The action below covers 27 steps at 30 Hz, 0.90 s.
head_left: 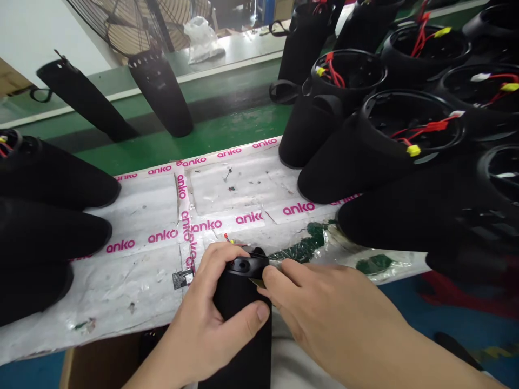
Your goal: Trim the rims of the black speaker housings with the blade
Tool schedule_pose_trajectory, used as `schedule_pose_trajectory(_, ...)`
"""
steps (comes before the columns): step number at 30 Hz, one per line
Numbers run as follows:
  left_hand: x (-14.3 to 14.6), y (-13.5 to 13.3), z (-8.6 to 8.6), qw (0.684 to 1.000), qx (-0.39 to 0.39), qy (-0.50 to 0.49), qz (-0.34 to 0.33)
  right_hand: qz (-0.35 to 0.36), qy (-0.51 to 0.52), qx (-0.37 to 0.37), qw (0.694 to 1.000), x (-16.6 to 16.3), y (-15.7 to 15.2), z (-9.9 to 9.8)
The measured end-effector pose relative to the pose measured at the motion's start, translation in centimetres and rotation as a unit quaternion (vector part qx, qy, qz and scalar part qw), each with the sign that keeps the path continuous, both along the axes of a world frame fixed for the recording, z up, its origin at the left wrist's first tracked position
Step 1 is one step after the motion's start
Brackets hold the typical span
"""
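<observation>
White padded bench (133, 270), left hand (211, 319) wrapped around black speaker (239, 302), right hand (324, 313) pinching its top rim.

Matt black cloth speaker (243, 319), glossy plastic cap (247, 266), crinkled plastic table sheet (133, 270)

A white sheet (133, 270) taped down with pink "anko" tape (247, 219) covers the near surface (48, 340). Beyond it runs a green belt (211, 132) with a darker strip. A large caged fan (133, 21) stands against a pale wall (36, 38), and the floor (409, 302) below is blue.
</observation>
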<state>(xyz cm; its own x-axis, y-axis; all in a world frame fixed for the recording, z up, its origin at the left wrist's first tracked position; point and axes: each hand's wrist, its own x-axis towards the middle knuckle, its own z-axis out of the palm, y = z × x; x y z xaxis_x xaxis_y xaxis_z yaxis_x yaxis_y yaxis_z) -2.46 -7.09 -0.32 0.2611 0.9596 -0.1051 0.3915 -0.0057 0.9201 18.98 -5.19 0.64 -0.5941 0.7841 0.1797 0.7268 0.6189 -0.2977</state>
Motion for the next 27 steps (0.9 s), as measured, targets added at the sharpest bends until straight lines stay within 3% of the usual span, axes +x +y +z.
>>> schedule_pose_trajectory(12,0.0,0.4,0.1,1.0,-0.008,-0.016,0.006,0.019,0.006,-0.011,1.0,-0.1,0.6,-0.1)
schedule_pose_trajectory(19,0.1,0.5,0.4,0.999,-0.032,-0.028,0.0,0.02,-0.038,-0.011,0.999,-0.1,0.5,0.9)
schedule_pose_trajectory(27,0.2,0.7,0.3,0.999,-0.027,-0.019,-0.003,0.085,-0.225,-0.148,0.959,-1.2,2.3,2.9)
